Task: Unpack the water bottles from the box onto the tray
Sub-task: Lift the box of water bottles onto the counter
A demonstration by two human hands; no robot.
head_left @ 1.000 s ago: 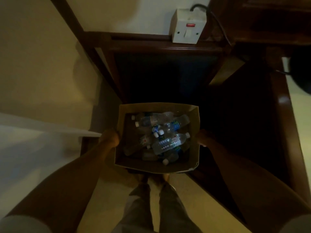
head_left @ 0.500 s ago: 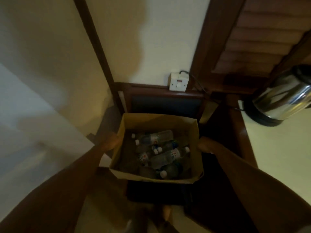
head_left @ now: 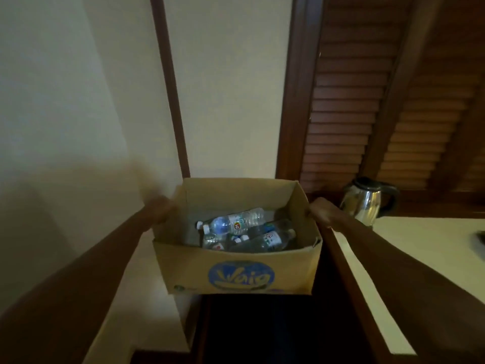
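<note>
Change since half a second ago: the box (head_left: 237,269) sits higher against the wall and the louvred door, and its printed near face now shows, where before only the open top was seen from above. Judgement: the box is being lifted from low down toward table height; no bottle is out yet, so unpacking proper has not begun. No tray is in view.

Left to right:

Left hand (head_left: 157,210) is against the left wall of the box, near the top edge. It is motion-blurred; fingers appear wrapped on the cardboard, carrying that side.

The box is plain brown cardboard, open-topped, flaps absent or folded away, with a round blue logo on the near face. It is held in the air between both hands, roughly level, in front of a cream wall.

Water bottles (head_left: 245,231) lie loose inside on their sides, piled across one another toward the right half of the floor of the box. They are clear plastic with white caps and small labels. Exact count cannot be told; several at least.

Right hand (head_left: 324,211) grips the right wall at its top edge, fingers curled over the rim.

A steel kettle (head_left: 367,203) stands on the pale table (head_left: 420,258) to the right, just beyond the right hand.

Judgement: the table is the likely landing spot; loose bottles may roll if the box tilts.
</note>
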